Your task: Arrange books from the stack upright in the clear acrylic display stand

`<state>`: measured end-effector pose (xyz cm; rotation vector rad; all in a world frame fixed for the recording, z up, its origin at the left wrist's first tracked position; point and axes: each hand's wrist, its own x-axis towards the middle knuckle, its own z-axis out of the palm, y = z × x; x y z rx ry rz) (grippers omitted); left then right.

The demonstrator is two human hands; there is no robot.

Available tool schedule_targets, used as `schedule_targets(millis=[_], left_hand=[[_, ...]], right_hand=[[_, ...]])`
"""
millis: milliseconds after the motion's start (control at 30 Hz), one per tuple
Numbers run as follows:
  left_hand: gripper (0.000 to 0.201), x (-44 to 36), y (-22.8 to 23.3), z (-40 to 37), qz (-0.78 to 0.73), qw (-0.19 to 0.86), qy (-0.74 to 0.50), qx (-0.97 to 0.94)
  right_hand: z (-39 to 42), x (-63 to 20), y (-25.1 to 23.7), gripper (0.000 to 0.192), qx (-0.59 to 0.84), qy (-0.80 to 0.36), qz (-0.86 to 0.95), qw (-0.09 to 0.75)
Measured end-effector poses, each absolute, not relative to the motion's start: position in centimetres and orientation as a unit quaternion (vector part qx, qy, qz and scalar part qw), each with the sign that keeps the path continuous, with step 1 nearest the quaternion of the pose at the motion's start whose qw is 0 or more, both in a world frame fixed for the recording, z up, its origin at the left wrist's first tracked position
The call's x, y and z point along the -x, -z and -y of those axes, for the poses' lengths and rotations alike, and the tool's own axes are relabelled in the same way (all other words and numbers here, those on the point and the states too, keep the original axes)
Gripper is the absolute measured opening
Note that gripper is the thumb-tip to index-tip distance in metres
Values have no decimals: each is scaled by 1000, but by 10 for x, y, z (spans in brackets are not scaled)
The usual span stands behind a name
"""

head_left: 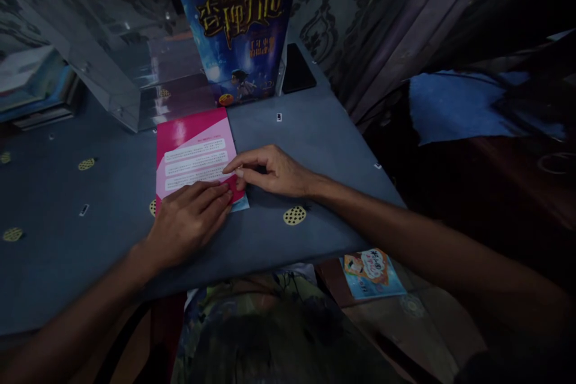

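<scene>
The pink booklet (pixel 194 156) is being pressed flat near the table's (pixel 315 132) middle by the left hand (pixel 189 222), fingers extended, while its near right corner is being pinched by the right hand (pixel 270 171). Lifting only that corner seems best. Its long axis is running toward the far edge.

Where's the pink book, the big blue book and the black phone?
pink book (pixel 193 150): head view, its cover.
blue book (pixel 234 18): head view, its front cover.
phone (pixel 297 69): head view, its dark face.
</scene>
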<state>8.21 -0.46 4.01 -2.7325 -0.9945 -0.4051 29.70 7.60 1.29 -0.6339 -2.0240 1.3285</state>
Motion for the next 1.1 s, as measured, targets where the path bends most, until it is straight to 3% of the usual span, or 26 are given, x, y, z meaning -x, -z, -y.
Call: schedule_targets(millis=[267, 567, 900, 1100], left_hand=[[18, -83, -39, 4, 316, 124, 150, 929], [21, -83, -33, 9, 326, 123, 141, 927], [57, -34, -24, 16, 456, 88, 94, 881], [76, -17, -20, 48, 444, 44, 90, 890]], right_hand=[[-74, -299, -17, 23, 201, -466, 803, 312], [-36, -311, -14, 25, 163, -144, 930, 298], [-19, -316, -12, 23, 182, -139, 926, 300], [2, -316, -11, 21, 185, -154, 925, 295]])
